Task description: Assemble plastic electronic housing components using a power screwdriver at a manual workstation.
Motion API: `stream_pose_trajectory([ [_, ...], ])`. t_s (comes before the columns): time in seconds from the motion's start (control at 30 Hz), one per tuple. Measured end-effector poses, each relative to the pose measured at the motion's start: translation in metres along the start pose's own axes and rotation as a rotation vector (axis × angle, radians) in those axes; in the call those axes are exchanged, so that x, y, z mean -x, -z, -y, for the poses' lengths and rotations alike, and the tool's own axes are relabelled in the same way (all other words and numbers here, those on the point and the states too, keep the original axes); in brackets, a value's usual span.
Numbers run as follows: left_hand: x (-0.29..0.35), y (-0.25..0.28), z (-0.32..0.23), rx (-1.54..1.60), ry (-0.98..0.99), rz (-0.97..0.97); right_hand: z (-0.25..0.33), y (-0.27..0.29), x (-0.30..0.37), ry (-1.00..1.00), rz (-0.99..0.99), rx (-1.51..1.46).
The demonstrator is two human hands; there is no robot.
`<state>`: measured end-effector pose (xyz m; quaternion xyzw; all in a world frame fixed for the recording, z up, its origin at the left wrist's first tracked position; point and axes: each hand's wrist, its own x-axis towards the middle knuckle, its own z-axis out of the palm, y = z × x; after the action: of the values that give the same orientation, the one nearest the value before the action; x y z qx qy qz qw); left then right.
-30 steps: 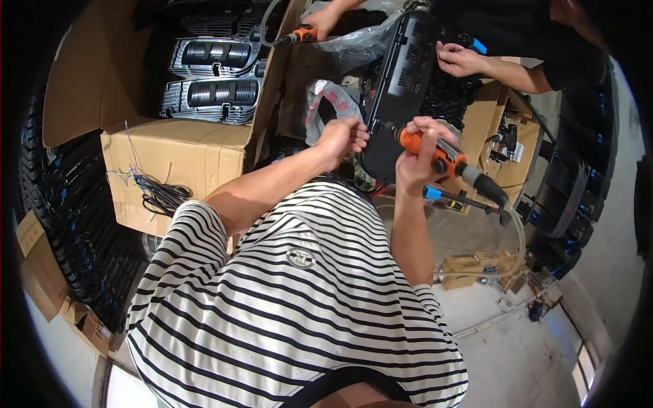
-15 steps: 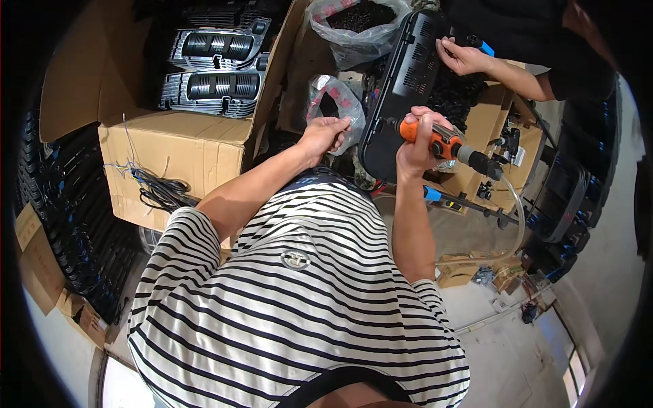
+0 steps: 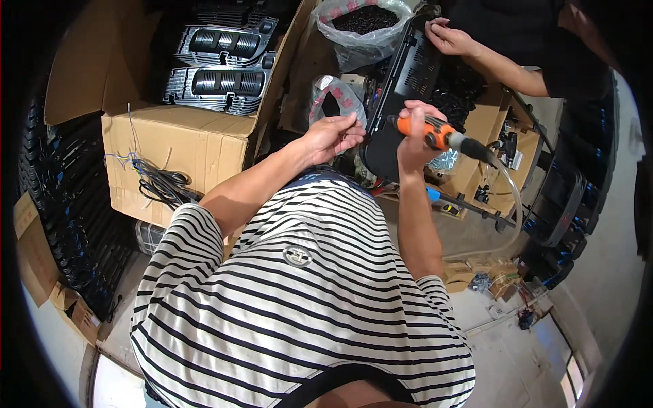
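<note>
An orange air screwdriver (image 3: 435, 132) with a clear hose at its back end is gripped in my right hand (image 3: 413, 146). Its nose points left, over the lower part of a long black plastic housing (image 3: 388, 153) with a slotted grille. My left hand (image 3: 333, 138) is turned partly palm up beside the housing's left edge, thumb and fingertips pinched together. Whatever they hold, if anything, is too small to make out. Just behind it stands a small clear plastic bag (image 3: 335, 92) with dark contents. At the housing's far end is a co-worker's hand (image 3: 452, 39).
A larger bag of small black parts (image 3: 364, 20) stands at the back. On the left, an open cardboard box (image 3: 177, 160) holds silver-and-black panels (image 3: 228, 83), with a black cable (image 3: 163, 183) at its side. Cardboard trays (image 3: 479, 129) with parts lie to the right.
My left hand has turned more palm up and shifted slightly right. The screwdriver has tilted, its back end swinging slightly. The co-worker's hand has moved up and left along the housing.
</note>
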<state>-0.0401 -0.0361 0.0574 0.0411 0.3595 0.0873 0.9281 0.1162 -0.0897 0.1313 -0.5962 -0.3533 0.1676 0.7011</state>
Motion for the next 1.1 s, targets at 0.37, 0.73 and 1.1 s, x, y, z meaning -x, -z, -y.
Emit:
stream_pose_trajectory([
  [0.37,-0.002,-0.020,0.027,0.142,0.176,0.243,0.060,0.023,0.031,-0.007,-0.056,-0.299],
  [0.73,-0.002,-0.025,0.033,0.100,0.180,0.299,0.065,0.035,0.036,-0.010,-0.127,-0.382],
  [1.1,-0.004,-0.028,0.039,0.056,0.200,0.042,0.038,0.022,0.047,0.031,-0.194,-0.195],
])
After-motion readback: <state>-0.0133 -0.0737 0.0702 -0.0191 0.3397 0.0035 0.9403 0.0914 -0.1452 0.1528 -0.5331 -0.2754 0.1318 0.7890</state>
